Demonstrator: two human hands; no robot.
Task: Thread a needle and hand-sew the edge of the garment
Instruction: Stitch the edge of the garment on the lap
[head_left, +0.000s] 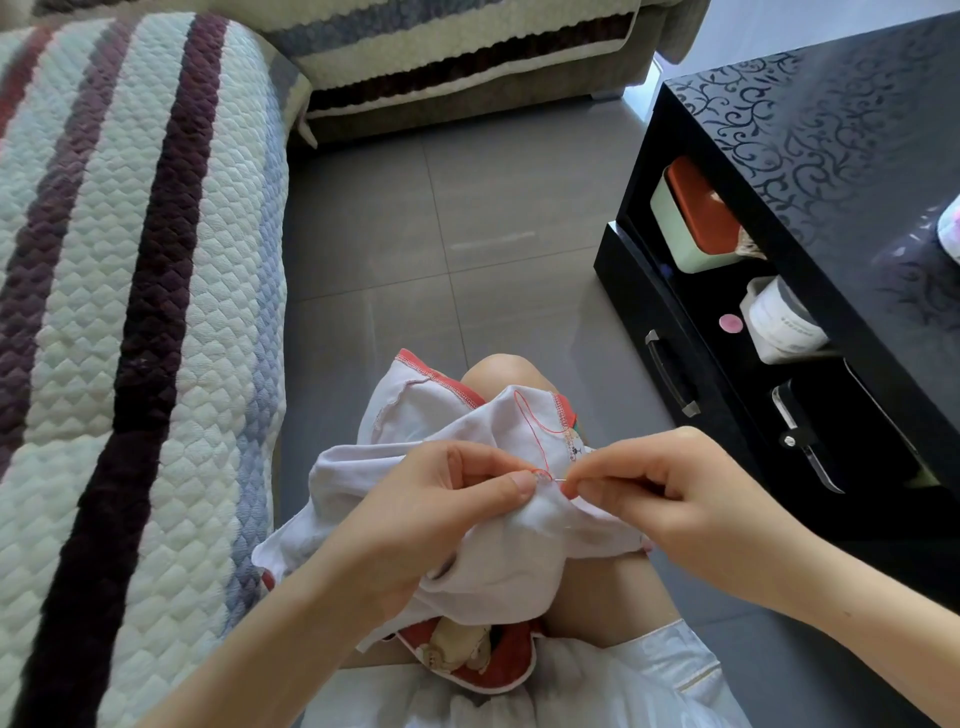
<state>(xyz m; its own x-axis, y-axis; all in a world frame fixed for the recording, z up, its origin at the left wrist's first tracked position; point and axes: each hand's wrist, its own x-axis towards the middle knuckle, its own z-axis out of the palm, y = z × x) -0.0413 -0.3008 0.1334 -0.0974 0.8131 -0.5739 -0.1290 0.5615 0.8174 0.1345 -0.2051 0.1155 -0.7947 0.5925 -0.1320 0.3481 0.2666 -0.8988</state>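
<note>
A white garment with red-orange stitched edging lies bunched over my lap and knee. My left hand grips a fold of the cloth, thumb pressing it near the stitch point. My right hand pinches a thin needle whose tip sticks into the fabric fold between both hands. Red thread loops up from the needle across the cloth.
A quilted striped sofa cover fills the left. A black patterned coffee table stands at right, its lower shelf holding a red-lidded box, a white jar and a knife. Grey floor tiles lie ahead.
</note>
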